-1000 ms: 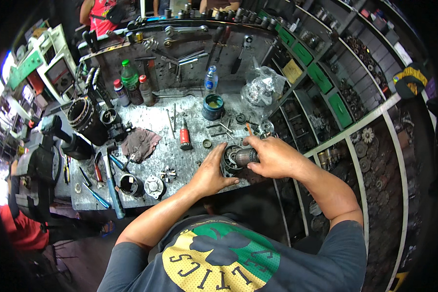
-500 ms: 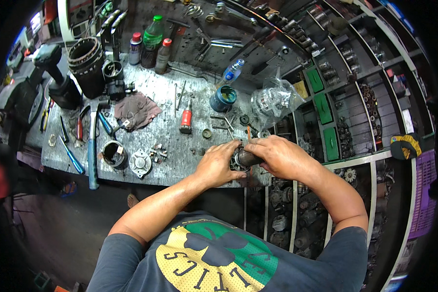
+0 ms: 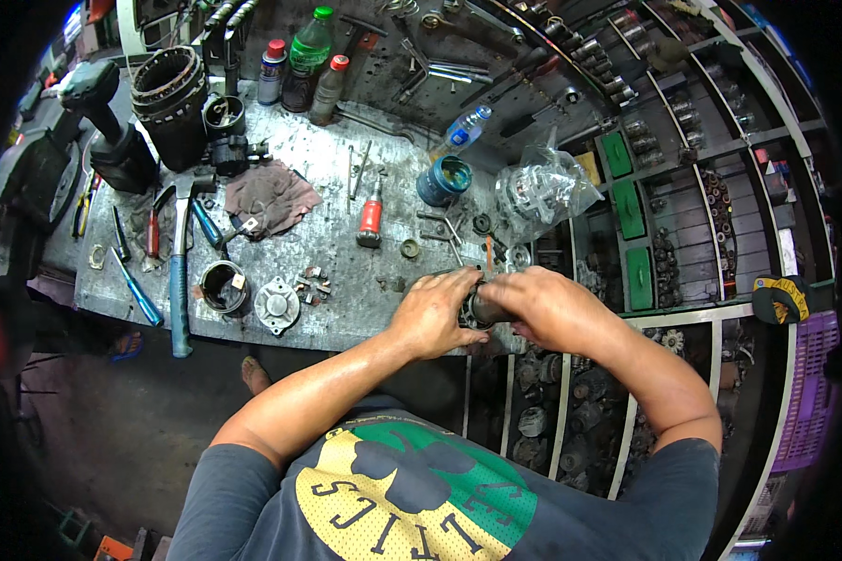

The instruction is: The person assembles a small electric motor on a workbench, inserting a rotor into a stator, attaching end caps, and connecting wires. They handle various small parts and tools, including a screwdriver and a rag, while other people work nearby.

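At the bench's front right edge, my left hand [image 3: 432, 314] curls around the left side of a dark, round metal part [image 3: 483, 309]. My right hand [image 3: 544, 305] grips that same part from the right, fingers bent over its top and slightly smeared by motion. Both palms hide much of the part, so its exact kind does not show. Just beyond the hands lie a small dark ring [image 3: 482, 224], a thin orange-tipped tool [image 3: 489, 251] and a T-shaped metal tool [image 3: 453, 234]. A small round cap [image 3: 410, 248] sits to the left of these.
A red-handled screwdriver [image 3: 370, 220], a blue tub of grease [image 3: 443, 180] and a bagged metal part [image 3: 544, 194] stand beyond. Farther left are a hammer [image 3: 180, 271], a rag [image 3: 271, 198], a round metal cover [image 3: 276, 305] and a metal cylinder [image 3: 225, 287]. Shelves with green drawers [image 3: 629, 209] flank the right.
My right hand has turned over the metal part, its fingers now covering more of it. My left hand keeps its place. The whole view has shifted slightly.
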`<state>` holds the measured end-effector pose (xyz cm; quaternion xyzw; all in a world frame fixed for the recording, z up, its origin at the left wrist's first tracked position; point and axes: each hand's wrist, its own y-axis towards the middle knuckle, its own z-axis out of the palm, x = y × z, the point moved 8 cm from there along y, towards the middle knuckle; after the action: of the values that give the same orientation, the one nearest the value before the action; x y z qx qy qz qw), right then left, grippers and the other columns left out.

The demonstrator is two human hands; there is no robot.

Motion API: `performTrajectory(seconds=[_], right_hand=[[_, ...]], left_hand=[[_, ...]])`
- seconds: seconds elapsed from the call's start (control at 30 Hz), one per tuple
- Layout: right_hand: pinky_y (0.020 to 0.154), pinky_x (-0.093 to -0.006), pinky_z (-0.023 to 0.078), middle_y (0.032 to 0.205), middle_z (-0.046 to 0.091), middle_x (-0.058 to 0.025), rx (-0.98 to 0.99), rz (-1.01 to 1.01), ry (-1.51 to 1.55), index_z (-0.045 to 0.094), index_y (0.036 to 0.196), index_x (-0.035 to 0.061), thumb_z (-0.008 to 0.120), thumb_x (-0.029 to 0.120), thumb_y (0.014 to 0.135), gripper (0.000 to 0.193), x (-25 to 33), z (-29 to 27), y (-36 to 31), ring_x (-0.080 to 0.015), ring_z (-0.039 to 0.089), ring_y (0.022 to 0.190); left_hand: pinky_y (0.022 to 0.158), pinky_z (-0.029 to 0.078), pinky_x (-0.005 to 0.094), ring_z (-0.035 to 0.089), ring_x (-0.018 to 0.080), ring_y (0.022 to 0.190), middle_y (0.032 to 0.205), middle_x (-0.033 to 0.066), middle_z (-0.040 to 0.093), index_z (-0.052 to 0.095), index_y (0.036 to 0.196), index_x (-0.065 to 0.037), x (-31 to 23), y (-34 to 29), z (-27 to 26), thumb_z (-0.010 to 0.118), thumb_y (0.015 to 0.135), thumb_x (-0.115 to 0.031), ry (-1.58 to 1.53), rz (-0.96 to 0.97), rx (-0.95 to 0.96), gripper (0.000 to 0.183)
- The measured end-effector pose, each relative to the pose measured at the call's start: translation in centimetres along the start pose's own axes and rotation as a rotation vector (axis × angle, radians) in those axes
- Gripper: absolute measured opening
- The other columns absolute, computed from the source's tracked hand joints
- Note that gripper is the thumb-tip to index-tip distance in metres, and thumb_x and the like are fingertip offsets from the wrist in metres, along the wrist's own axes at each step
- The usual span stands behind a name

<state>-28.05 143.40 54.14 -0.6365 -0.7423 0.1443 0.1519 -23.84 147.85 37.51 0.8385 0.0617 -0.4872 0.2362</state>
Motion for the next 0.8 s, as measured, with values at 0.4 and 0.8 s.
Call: performTrajectory(seconds=[0.4, 0.8], right_hand=[[0.088, -0.0516, 0.061, 0.104, 0.08, -0.0271, -0.385, 0.649, 0.4, 0.052, 0.158, -0.0006, 0.075, 0.053, 0.102, 0.08, -6.2, -5.7, -4.7, -0.0472, 0.078, 0.096], [0.077, -0.0339, 0.059, 0.1, 0.078, -0.0091, -0.794, 0.879, 1.112, 0.054, 0.161, 0.0099, 0.089, 0.023, 0.095, 0.075, -2.7, 10.2, -18.9, -0.0121, 0.071, 0.085]], left_hand=[[0.122, 0.046, 0.0515, 0.059, 0.0406, 0.144, 0.158, 0.0207, 0.06, 0.05, 0.158, -0.003, -1.9, 0.5, -1.5, 0.098, 0.076, -0.045, 0.017, -0.037, 0.083, 0.104], [0.1, 0.062, 0.0466, 0.076, 0.0395, 0.118, 0.124, 0.0227, 0.079, 0.075, 0.13, -0.001, 24.6, 3.4, -22.1, 0.079, 0.093, -0.037, 1.061, -0.542, 0.509, 0.052]])
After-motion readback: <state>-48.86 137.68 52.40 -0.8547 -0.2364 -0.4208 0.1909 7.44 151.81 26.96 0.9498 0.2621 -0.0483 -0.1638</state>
